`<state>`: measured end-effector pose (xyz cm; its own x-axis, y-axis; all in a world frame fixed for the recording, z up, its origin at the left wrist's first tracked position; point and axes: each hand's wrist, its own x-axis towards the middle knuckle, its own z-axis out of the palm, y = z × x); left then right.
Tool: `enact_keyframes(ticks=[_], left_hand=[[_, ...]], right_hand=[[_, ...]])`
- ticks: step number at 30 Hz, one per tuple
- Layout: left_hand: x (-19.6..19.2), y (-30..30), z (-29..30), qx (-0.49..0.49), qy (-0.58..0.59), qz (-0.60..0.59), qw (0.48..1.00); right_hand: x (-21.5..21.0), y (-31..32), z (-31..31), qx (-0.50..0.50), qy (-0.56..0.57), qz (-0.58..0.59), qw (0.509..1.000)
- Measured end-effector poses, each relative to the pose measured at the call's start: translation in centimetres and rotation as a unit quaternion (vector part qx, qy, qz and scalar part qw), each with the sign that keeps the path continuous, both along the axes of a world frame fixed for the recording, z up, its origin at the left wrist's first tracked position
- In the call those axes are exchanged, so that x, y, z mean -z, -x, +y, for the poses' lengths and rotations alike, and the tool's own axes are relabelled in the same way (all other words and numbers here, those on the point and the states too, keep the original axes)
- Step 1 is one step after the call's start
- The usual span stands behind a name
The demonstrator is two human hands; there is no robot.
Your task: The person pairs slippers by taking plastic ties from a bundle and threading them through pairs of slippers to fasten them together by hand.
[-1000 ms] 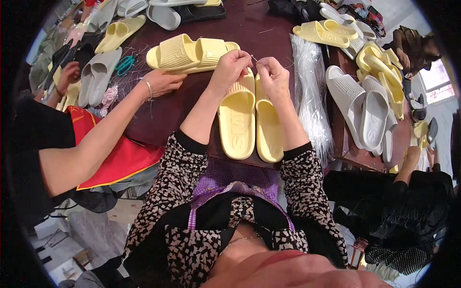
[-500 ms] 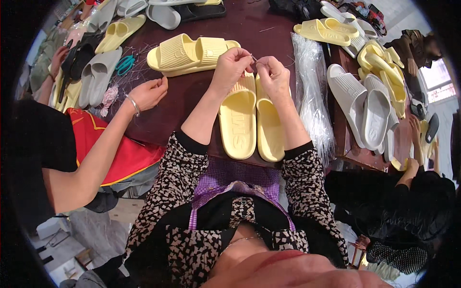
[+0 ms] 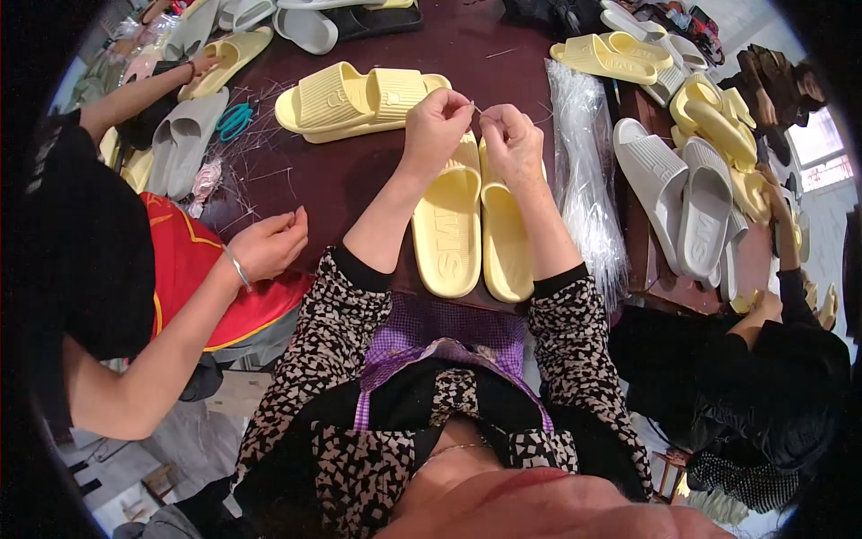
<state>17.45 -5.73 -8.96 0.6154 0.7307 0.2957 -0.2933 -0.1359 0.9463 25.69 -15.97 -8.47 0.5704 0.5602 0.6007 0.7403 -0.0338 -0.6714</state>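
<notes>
Now both hands meet over the yellow slipper pair (image 3: 474, 225) at table centre: left hand (image 3: 437, 121) & right hand (image 3: 512, 139) pinch a thin plastic tie (image 3: 479, 110). Looks mid-fastening; next needs steady threading thru slippers.

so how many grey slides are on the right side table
3 that I can make out: two large grey slides side by side, one and its neighbour, and a third near the yellow pile at the far end. Others may be hidden under that pile.
</notes>
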Motion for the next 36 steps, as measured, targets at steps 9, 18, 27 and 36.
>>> enact_keyframes(ticks=[9,18,27,36], left_hand=[[0.1,0.0,-0.3,-0.056,-0.111,0.039,0.991],[-0.2,0.6,-0.7,-0.132,-0.257,0.058,0.956],[-3.2,1.4,-1.8,0.065,0.062,0.095,0.991],[-0.3,0.4,0.2,0.117,0.088,0.009,0.989]], right_hand=[[0.2,-0.3,-0.1,0.017,0.009,-0.009,1.0],[0.3,0.3,0.5,0.026,0.007,-0.031,0.999],[0.8,-0.4,-0.3,0.03,-0.031,-0.077,0.996],[-0.1,-0.3,-0.5,-0.013,-0.064,-0.091,0.994]])
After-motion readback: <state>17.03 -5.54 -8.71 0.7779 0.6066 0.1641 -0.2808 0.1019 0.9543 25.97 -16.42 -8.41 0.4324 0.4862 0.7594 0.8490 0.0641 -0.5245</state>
